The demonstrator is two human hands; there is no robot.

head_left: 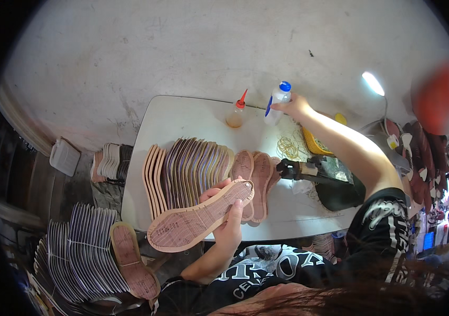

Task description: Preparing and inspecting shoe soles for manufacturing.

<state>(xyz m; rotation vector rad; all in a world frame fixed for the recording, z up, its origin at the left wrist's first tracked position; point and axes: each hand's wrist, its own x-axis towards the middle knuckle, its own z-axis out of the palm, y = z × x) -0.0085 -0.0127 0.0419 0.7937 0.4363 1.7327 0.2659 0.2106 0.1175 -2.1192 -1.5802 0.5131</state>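
My left hand (229, 224) is closed on a brown shoe insole (193, 218) with a pale rim, held tilted above the front edge of the white table (177, 113). Further off, my right hand (295, 107) grips a white bottle (273, 117) with a blue cap at the back of the table. Beside that bottle stands a squeeze bottle (234, 117) with a red nozzle and amber liquid. Behind the held insole, a long row of insoles (190, 163) stands on edge. Several more insoles (262, 174) lie fanned out to its right.
A black tool or machine part (308, 173) lies right of the fanned insoles. Rubber bands (287, 148) lie near a yellow basket (313, 141). A lit lamp (373, 84) stands at the right. Tied insole bundles (85, 253) sit at the lower left, below the table.
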